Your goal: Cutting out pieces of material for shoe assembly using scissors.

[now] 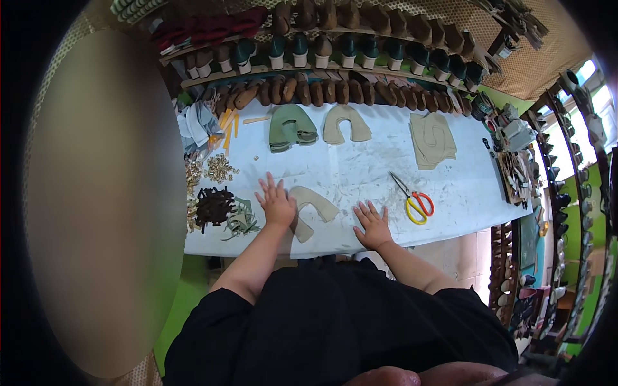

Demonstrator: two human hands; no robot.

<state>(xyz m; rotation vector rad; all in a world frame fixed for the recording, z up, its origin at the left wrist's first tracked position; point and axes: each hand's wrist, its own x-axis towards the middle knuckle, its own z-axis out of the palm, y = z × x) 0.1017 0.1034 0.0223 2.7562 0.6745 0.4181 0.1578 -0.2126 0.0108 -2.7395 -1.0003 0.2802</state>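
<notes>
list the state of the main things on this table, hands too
Left hand: palm down, fingers spread, holding nothing
Right hand: palm down, fingers spread, holding nothing
Scissors: lying flat, blades look nearly closed
Beige curved piece by the left hand: lying flat
Green pieces: stacked
Beige pieces beyond the scissors: overlapping
Dark strips: heaped
Gold-coloured bits: loosely piled
Table covering: smudged

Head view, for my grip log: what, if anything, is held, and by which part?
Nothing is held: left hand spread at the edge of the near beige piece, right hand spread on the table.
</notes>
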